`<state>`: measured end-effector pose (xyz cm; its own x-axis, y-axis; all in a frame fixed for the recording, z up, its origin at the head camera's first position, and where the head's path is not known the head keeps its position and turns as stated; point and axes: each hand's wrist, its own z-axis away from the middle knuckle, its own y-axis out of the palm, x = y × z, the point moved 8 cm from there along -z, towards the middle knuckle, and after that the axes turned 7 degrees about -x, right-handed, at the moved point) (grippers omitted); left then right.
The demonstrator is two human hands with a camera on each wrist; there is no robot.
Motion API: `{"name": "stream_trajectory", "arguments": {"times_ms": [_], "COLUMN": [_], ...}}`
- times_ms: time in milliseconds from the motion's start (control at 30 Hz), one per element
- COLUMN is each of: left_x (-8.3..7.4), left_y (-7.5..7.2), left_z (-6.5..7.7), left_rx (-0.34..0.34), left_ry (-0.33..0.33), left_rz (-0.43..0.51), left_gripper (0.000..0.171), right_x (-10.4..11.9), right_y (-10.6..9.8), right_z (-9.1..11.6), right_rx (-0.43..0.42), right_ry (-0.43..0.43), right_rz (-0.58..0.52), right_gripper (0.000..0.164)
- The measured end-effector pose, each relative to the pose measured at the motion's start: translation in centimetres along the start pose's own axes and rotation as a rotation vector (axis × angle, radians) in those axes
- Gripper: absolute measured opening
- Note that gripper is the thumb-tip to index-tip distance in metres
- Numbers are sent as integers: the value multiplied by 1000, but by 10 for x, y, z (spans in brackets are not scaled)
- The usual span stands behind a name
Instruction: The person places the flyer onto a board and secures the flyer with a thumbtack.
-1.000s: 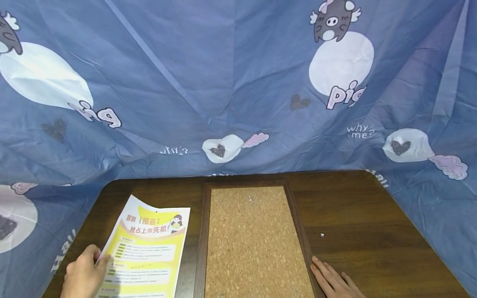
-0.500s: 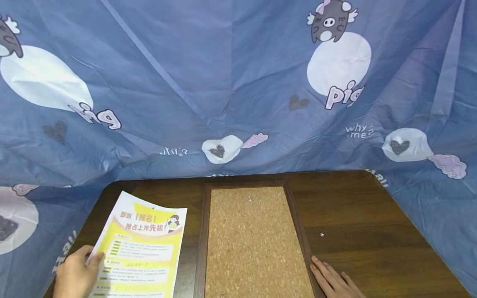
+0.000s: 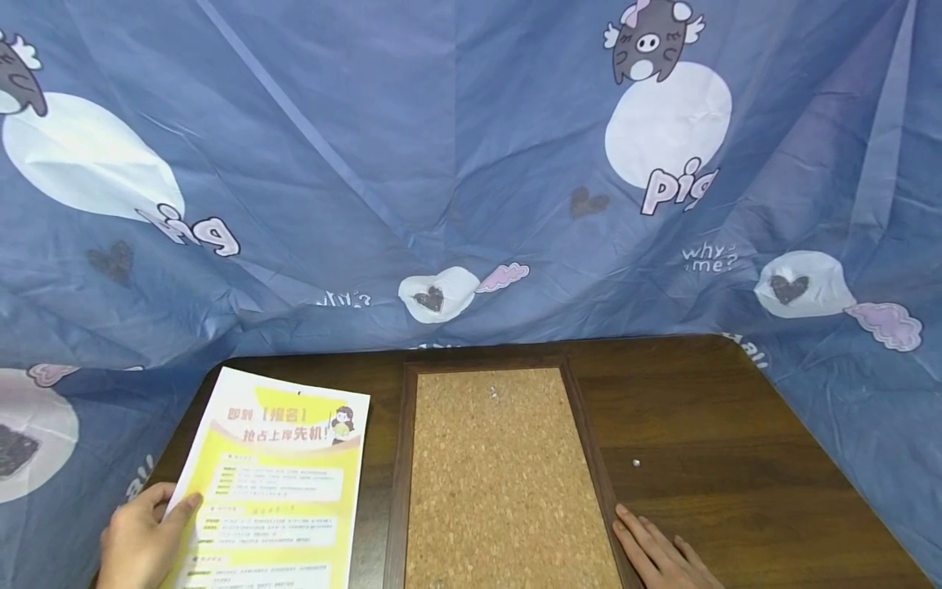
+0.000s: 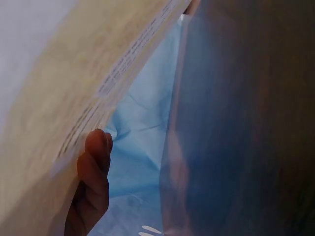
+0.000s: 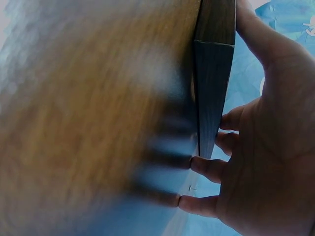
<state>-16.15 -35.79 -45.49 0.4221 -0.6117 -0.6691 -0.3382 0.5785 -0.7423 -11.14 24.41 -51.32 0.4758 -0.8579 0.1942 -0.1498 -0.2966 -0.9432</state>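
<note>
My left hand (image 3: 140, 536) pinches a yellow-and-white printed poster (image 3: 280, 483) by its left edge, thumb on the printed face and fingers behind. In the left wrist view, curled fingers (image 4: 96, 167) show at the sheet's edge. The poster stands left of a cork board (image 3: 500, 483) in a dark wooden frame (image 3: 589, 446). Its lower part runs out of the head view. My right hand (image 3: 658, 548) rests with straight fingers against the frame's right side. In the right wrist view, fingertips touch near the frame (image 5: 214, 88) and the tabletop.
A small pale pin-like piece (image 3: 636, 464) lies on the dark wooden table (image 3: 706, 409) right of the board. Small clear pieces (image 3: 494, 394) sit near the top of the cork. A blue cloth (image 3: 368, 164) with pig prints hangs behind the table.
My left hand has moved left and slightly up with the poster. The poster's top edge has risen and looks straighter. The right hand and the cork board have stayed in place.
</note>
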Motion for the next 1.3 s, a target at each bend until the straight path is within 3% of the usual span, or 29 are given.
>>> {"name": "stream_trajectory", "arguments": {"times_ms": [200,467,700,1300], "left_x": [7,8,4,-3], "left_y": [5,15,23,33], "left_z": [-3,0,6,18], "left_rx": [60,237,342,423], "left_ry": [-89,-180,-247,-285], "left_rz": [133,346,515,635], "left_gripper": [42,49,46,35], "right_x": [0,-1,1,0], "right_y": [0,1,-1,0], "right_z": [0,-1,-1,-1], "right_rx": [22,67,12,28], "right_ry": [-5,13,-35,0], "right_rz": [-24,-55,-5,-24], "right_gripper": [77,77,78,78]}}
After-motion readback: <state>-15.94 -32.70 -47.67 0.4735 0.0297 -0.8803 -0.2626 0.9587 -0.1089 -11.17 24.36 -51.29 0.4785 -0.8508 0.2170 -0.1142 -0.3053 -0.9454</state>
